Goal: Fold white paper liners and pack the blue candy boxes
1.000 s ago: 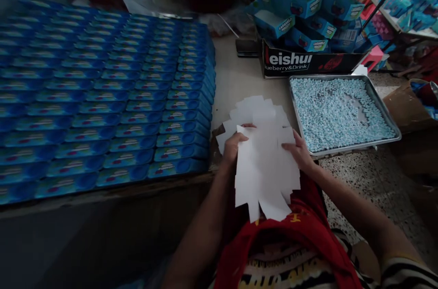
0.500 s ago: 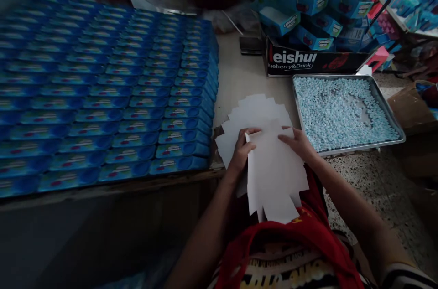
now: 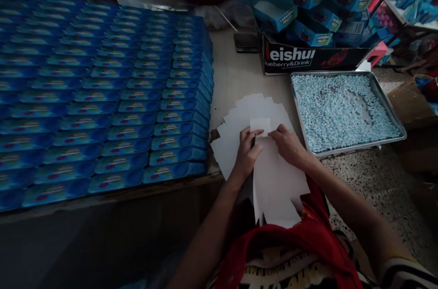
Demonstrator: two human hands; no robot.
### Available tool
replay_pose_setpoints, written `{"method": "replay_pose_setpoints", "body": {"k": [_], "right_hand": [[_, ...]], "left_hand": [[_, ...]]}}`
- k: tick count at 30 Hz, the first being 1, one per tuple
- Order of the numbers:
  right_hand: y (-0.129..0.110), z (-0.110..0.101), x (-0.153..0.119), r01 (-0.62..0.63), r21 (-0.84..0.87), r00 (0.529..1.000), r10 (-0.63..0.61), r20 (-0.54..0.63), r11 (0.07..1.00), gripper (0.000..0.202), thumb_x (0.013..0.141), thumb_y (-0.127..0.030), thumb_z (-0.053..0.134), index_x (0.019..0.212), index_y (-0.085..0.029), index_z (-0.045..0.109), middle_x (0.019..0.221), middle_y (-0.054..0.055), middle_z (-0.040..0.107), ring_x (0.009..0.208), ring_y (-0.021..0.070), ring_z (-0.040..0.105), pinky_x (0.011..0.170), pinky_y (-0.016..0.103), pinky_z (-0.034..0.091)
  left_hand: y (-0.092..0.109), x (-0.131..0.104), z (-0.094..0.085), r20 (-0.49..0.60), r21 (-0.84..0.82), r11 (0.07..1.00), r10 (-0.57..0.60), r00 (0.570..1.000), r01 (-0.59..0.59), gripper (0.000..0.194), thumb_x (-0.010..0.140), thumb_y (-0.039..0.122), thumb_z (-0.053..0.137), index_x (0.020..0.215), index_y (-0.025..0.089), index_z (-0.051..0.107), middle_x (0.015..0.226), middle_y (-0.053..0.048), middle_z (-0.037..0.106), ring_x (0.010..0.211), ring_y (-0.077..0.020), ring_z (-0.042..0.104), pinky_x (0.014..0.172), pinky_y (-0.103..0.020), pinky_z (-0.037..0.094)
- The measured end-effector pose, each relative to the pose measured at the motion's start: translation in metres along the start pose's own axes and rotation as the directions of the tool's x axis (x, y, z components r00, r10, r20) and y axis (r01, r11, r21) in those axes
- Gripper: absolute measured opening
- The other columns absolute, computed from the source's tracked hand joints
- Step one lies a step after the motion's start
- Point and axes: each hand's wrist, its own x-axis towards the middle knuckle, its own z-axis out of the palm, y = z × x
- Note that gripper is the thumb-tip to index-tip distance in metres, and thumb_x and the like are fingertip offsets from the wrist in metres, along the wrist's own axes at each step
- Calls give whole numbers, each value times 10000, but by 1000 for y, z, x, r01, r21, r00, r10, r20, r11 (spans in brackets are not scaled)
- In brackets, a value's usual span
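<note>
While the left hand point(image 3: 247, 154) pinches the upper left edge of 1 white cardboard blank point(image 3: 278, 179) above the lap, the right hand point(image 3: 289, 145) grips its top edge, beside the fanned white sheets point(image 3: 231, 143) on the table point(image 3: 236, 72).

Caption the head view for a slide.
Both hands, left and right, fold a white card blank beside a tray of pale blue pellets.

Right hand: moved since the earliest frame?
Yes. Against the metal tray, the right hand has shifted left, away from the tray's left rim; its fingertips now sit closer to the left hand's.
</note>
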Motion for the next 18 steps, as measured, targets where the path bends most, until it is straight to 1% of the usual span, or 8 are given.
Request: {"method": "replay_pose_setpoints", "body": {"k": [3,5,7,10,12,14,16,18], "right_hand": [[-3,-2,28,28,-26,998,-27,57,999,352,964,-69,431,1150,-163,714,1143,131,667,953,214,680,852,312,501],[-7,-2,38,9,8,1000,-9,12,1000,325,920,-63,456,1139,-150,680,1142,142,691,1002,239,680,888,336,500],[-11,-1,38,-23,90,998,29,-57,996,400,861,-83,504,1246,-134,597,1139,147,716,1025,267,679,899,369,506],[-10,-1,24,-43,262,993,69,-92,964,623,792,-118,537,1409,-131,455,1112,134,753,980,284,694,857,390,521],[-6,-3,15,-35,350,996,62,-69,936,680,784,-105,515,1457,-144,429,1105,124,771,962,272,704,849,381,521],[-2,-8,13,-36,402,998,54,-34,915,696,787,-92,496,1479,-141,439,1102,120,783,957,256,711,856,369,515],[0,-15,17,-39,440,999,37,13,897,682,795,-112,520,1475,-130,474,1095,115,786,949,243,711,858,356,510],[4,-22,24,-33,476,999,9,52,879,653,788,-139,562,1441,-136,534,1043,91,786,912,218,699,834,328,501]], "left_hand": [[-3,-4,5,-113,-82,996,5,994,-15,433,698,281,578,1118,219,664,1237,-85,584,1284,-302,543,1132,-426,435],[-2,-4,8,-238,-135,990,7,971,-40,447,744,290,613,1184,236,560,1184,-73,616,1161,-265,608,1045,-390,483],[1,-4,8,-311,-169,983,11,950,-67,523,778,305,661,1258,264,456,1186,-63,635,1085,-232,640,1001,-361,497],[4,-4,3,-289,-169,985,-5,957,-45,488,834,355,671,1265,274,458,1233,-70,656,1115,-228,654,1009,-357,497],[5,-4,-1,-271,-128,990,21,962,-58,366,859,382,673,1173,253,536,1262,-79,666,1223,-245,631,1071,-369,468],[6,-3,-1,-257,-111,990,60,965,-91,250,889,396,666,1058,233,582,1227,-79,689,1302,-252,604,1130,-381,425],[6,0,2,-283,-141,987,30,959,-72,213,920,423,641,936,221,576,1095,-70,720,1255,-246,638,1115,-382,433],[6,4,6,-351,-203,979,-54,935,-20,242,912,440,643,884,223,541,960,-47,719,1126,-233,687,1039,-370,478]]}}
